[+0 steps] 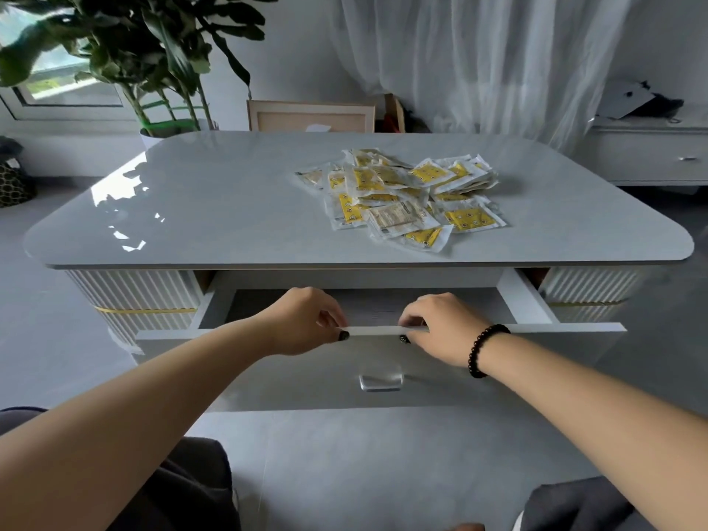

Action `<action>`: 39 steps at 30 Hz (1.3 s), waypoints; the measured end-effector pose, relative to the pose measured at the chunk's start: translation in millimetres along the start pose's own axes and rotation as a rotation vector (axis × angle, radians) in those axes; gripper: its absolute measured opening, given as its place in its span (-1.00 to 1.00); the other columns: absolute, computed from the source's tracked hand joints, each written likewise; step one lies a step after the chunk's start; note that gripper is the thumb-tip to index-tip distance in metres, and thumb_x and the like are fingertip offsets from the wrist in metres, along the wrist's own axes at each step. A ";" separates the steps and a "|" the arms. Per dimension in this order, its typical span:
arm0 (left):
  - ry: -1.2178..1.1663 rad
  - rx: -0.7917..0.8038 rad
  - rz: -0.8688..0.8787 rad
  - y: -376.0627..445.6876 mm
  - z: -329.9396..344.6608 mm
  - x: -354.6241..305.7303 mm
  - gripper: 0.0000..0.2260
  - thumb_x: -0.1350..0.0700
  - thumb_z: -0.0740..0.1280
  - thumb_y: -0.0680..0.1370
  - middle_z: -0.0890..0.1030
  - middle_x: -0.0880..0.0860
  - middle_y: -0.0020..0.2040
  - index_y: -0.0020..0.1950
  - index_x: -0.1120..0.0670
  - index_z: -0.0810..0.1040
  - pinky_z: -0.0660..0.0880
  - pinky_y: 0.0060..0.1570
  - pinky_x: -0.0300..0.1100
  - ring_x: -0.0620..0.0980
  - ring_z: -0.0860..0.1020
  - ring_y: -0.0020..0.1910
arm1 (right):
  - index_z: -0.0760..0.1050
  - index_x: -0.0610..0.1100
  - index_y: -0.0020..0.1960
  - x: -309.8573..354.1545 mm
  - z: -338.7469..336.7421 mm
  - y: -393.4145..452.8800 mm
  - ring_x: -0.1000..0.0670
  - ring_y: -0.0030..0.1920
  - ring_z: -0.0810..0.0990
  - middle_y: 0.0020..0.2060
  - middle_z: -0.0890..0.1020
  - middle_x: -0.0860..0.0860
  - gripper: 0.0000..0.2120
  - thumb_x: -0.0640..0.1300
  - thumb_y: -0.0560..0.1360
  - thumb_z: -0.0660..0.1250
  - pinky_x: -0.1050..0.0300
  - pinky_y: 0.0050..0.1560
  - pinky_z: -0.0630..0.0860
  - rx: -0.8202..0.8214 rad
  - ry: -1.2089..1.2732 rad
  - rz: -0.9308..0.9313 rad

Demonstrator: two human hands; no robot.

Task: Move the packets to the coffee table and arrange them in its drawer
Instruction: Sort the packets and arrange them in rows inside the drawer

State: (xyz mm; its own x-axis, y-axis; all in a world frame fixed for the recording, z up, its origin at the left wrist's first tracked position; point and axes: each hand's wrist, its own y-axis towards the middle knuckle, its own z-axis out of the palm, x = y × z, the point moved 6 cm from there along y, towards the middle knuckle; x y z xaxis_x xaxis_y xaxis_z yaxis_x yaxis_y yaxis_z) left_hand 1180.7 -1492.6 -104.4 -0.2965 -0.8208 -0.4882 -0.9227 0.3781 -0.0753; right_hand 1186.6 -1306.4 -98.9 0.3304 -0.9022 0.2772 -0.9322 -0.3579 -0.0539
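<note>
- The left hand (306,320) and right hand (440,327), at the lower centre of the frame, each curl their fingers over the top edge of the drawer (567,328) front, thumbs on its outer face.
- The drawer stands pulled out from the coffee table (214,201).
- The packets (406,193) lie heaped on the tabletop, right of centre.
- A plant (153,51) fills the upper left.
</note>
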 end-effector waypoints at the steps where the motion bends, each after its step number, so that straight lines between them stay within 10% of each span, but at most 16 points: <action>1: -0.002 0.014 0.006 -2.0 0.4 -1.3 -0.89 0.07 0.40 0.49 0.59 -0.13 -0.10 0.00 -0.01 0.65 0.39 -0.20 -0.52 -0.26 0.54 -0.14 | 0.60 0.01 0.01 0.8 0.8 -1.5 0.02 0.05 0.54 0.01 0.59 0.07 -0.86 -0.08 0.54 0.27 0.12 0.05 0.49 0.023 0.006 -0.001; 15: 0.156 0.142 0.109 -5.3 -9.4 -39.5 -0.79 -0.06 0.31 0.54 0.54 -0.16 -0.10 0.14 -0.05 0.55 0.46 -0.05 -0.25 -0.13 0.52 -0.11 | 0.59 -0.05 0.07 15.2 -8.3 -0.2 0.09 -0.02 0.55 -0.07 0.59 0.10 -0.81 -0.05 0.49 0.35 0.25 -0.03 0.48 0.296 0.076 0.032; 24: -0.039 -0.065 0.068 8.6 -52.2 -26.2 -0.84 0.03 0.32 0.52 0.59 -0.17 -0.20 0.08 -0.06 0.57 0.51 -0.09 -0.30 -0.20 0.56 -0.19 | 0.51 -0.08 0.17 -60.0 -72.2 56.8 0.01 0.12 0.52 0.13 0.56 -0.01 -0.72 -0.07 0.47 0.35 0.20 0.12 0.43 -0.286 0.200 0.264; 30: -0.318 -0.145 -0.005 32.0 -66.1 -15.1 -0.84 0.15 0.34 0.52 0.68 -0.13 -0.25 0.07 -0.05 0.57 0.55 -0.04 -0.21 -0.20 0.63 -0.20 | 0.09 0.00 0.53 -61.5 -30.4 93.7 0.03 0.51 0.07 0.51 0.12 0.05 -0.35 0.18 0.52 0.21 0.07 0.45 0.09 -0.094 -0.003 0.144; 35: -0.520 -0.158 -0.040 49.2 -69.4 4.6 -0.83 0.22 0.33 0.53 0.70 -0.04 -0.19 0.06 0.00 0.57 0.47 -0.21 -0.39 -0.15 0.66 -0.19 | 0.16 0.02 0.50 -59.7 -33.1 96.3 0.02 0.44 0.20 0.46 0.25 0.08 -0.41 0.22 0.54 0.13 0.06 0.42 0.19 -0.200 -0.068 0.079; 39: -0.255 -0.268 0.006 65.8 -56.2 14.5 -0.75 0.17 0.34 0.51 0.62 -0.15 0.03 0.16 -0.06 0.53 0.50 0.03 -0.26 -0.22 0.57 0.01 | 0.34 0.01 0.38 -40.1 -23.8 85.1 -0.02 0.26 0.36 0.24 0.44 0.08 -0.49 0.09 0.48 0.32 0.06 0.27 0.35 -0.250 -0.160 -0.078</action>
State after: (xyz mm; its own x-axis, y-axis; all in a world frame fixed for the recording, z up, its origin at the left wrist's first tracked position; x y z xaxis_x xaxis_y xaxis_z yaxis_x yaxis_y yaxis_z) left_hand 1101.8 -1503.6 -67.6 -0.2625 -0.6728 -0.6917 -0.9628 0.2298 0.1419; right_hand 1090.4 -1295.0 -91.8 0.4032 -0.9078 0.1157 -0.9039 -0.3753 0.2052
